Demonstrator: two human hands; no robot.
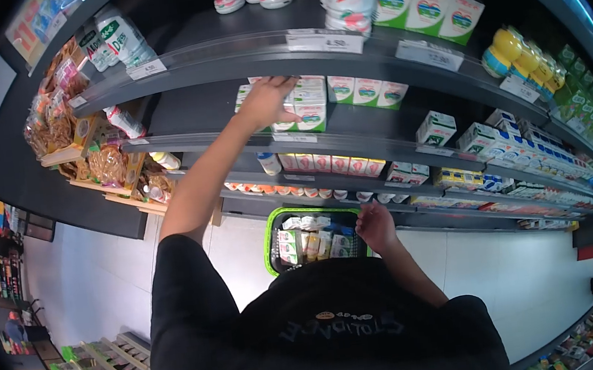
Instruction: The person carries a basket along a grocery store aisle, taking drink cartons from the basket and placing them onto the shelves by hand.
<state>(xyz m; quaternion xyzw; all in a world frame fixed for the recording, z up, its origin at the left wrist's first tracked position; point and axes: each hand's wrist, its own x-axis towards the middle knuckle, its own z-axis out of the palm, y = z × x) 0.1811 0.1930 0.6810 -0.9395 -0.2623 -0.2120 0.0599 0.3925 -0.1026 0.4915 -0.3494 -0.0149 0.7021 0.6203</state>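
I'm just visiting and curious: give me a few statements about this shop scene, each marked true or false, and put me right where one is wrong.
1. The left hand is at the white-and-green cartons on a shelf. True.
2. Both hands are at those cartons. False: the right hand is lower in the view, well apart from them.
3. Cartons lie in the basket. True.
4. The basket is red. False: it is green and black.
5. Yellow bottles stand on a shelf toward the right of the view. True.
6. The person wears a white shirt. False: the shirt is black.
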